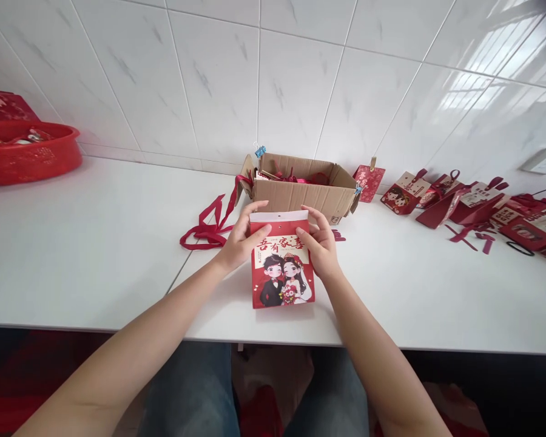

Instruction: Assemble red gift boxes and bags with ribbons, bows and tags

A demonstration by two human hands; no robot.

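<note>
Gripping a red printed packet (283,276) at frame centre, left hand (243,240) and right hand (322,246) at opposite edges, cardboard box (300,197) behind, red basin (31,159) upper left.

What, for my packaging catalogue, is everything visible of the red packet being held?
The packet looks like printed card: red and cream, with red characters above a cartoon wedding couple. Its pale top strip has a small hole. The left hand and right hand hold its upper sides, front facing the camera, over the white table.
</note>
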